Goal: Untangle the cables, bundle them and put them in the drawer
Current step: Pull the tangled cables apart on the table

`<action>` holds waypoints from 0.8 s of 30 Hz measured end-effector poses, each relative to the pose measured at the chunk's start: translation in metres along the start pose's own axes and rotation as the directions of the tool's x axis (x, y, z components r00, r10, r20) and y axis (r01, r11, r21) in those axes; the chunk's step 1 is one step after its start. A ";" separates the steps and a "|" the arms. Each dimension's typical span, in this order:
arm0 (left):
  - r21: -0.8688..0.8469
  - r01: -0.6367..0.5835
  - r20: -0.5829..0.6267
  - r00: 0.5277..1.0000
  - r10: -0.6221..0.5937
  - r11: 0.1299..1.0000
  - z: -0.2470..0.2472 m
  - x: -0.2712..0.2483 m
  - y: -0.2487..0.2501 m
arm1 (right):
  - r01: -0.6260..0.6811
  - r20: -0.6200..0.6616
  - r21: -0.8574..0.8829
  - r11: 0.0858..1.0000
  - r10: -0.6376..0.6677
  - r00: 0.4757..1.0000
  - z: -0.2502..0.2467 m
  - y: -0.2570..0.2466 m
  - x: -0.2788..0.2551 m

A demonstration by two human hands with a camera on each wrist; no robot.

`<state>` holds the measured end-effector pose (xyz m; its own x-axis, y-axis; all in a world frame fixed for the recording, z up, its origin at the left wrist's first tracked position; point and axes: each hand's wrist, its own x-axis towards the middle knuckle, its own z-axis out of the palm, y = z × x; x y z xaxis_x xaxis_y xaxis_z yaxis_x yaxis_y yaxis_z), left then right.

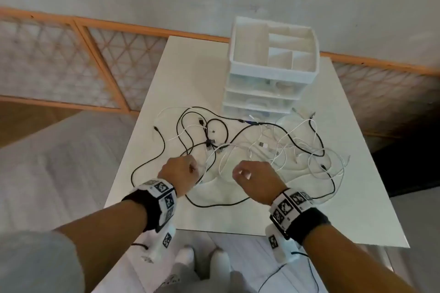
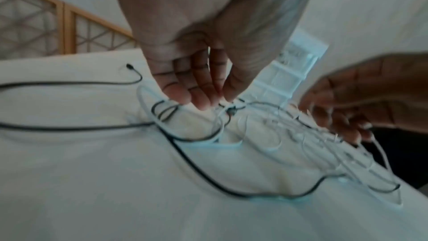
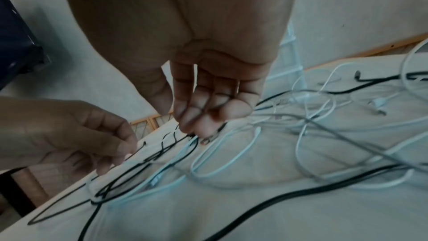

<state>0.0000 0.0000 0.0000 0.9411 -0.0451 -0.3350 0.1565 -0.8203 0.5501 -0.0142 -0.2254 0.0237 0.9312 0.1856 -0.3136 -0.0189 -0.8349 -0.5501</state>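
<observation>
Two hands are held above tangled cables: left hand and right hand, fingers loosely curled downward, any grip unclear.

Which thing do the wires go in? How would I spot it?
Find the white table. At its far side, behind the tangled cables, stands a drawer unit. It is the only tall, boxy thing there: see-through drawers stacked, all closed, under an open tray with dividers on top.

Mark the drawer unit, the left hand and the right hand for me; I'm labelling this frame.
drawer unit (image 1: 259,100), head view, front of the middle drawer.
left hand (image 1: 179,173), head view, back of the hand.
right hand (image 1: 256,177), head view, back of the hand.
</observation>
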 end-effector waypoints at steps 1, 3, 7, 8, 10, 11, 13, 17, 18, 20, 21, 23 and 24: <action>0.035 0.034 0.048 0.998 -0.036 0.999 0.006 0.003 0.001 | -0.007 0.002 -0.003 1.000 0.007 1.000 0.007 -0.001 0.007; 0.121 0.066 0.113 0.990 -0.080 0.990 0.017 0.004 0.005 | -0.025 0.037 -0.048 0.999 0.027 0.999 0.015 -0.012 0.014; 0.183 0.103 0.120 0.985 -0.126 0.978 0.029 0.002 0.003 | -0.047 0.115 -0.074 0.996 0.055 0.992 0.037 -0.021 0.022; 0.187 0.089 0.126 0.985 -0.114 0.978 0.030 0.002 0.001 | -0.050 0.115 -0.071 0.996 0.058 0.992 0.038 -0.022 0.023; 0.191 0.060 0.124 0.989 -0.084 0.980 0.022 0.002 0.006 | -0.031 0.076 -0.072 0.997 0.037 0.996 0.039 -0.027 0.027; 0.174 0.027 0.127 0.991 -0.050 0.984 0.015 0.002 0.010 | -0.005 0.048 -0.059 0.998 0.007 0.999 0.038 -0.027 0.029; 0.117 -0.074 0.132 0.990 0.058 0.990 -0.007 0.002 0.020 | 0.058 -0.008 -0.012 0.998 -0.058 0.998 0.031 -0.032 0.030; -0.120 -0.310 0.002 0.950 0.313 0.943 -0.066 0.001 0.050 | 0.082 -0.133 0.038 0.996 -0.076 0.988 0.007 -0.045 0.040; -0.154 -0.359 -0.063 0.933 0.353 0.921 -0.081 0.000 0.056 | 0.058 -0.155 0.037 0.998 -0.052 0.987 0.000 -0.049 0.043; -0.164 -0.414 -0.163 0.907 0.389 0.895 -0.100 0.003 0.057 | 0.001 -0.197 0.065 0.998 0.011 0.980 -0.017 -0.054 0.046; -0.134 -0.412 -0.174 0.905 0.388 0.901 -0.104 0.006 0.051 | 0.001 -0.243 0.091 0.996 0.021 0.970 -0.029 -0.058 0.046; -0.054 -0.343 -0.158 0.930 0.331 0.938 -0.105 0.013 0.031 | 0.054 -0.375 0.169 0.984 0.014 0.927 -0.055 -0.065 0.046; -0.021 -0.305 -0.150 0.942 0.299 0.952 -0.102 0.017 0.020 | 0.090 -0.446 0.227 0.970 0.022 0.895 -0.069 -0.068 0.045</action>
<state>0.0496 0.0411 0.0829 0.9787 -0.2020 -0.0362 -0.1320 -0.7549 0.6424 0.0540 -0.1961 0.1003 0.9951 -0.0834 0.0530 -0.0173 -0.6749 -0.7377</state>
